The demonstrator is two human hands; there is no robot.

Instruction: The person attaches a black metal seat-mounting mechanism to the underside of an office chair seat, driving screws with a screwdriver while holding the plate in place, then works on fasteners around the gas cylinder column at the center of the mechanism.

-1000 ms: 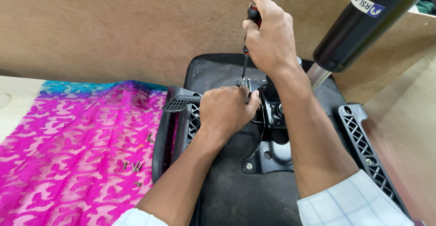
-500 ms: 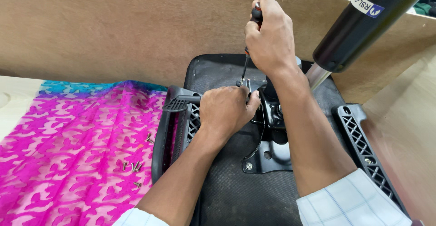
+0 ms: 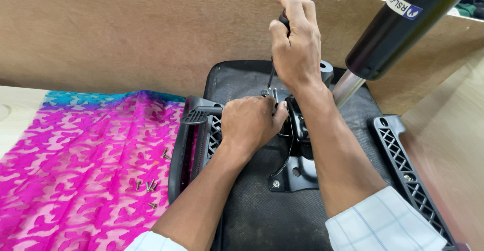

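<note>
While our right hand [image 3: 295, 44] clenches a screwdriver [image 3: 272, 72] upright, our left hand [image 3: 249, 125] grips the black metal chair mechanism [image 3: 297, 145]; small steel screws [image 3: 148, 184] lie on patterned pink cloth [image 3: 75, 165]

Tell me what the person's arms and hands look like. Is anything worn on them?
Both hands, left and right, are bare, with no gloves. The forearms are bare too. White sleeves with a thin blue check are rolled up near the elbows.

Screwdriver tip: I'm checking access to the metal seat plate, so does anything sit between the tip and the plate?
Nothing visible does. The right hand holds the screwdriver upright, its tip down at the metal plate, with the left hand right beside it.
</note>
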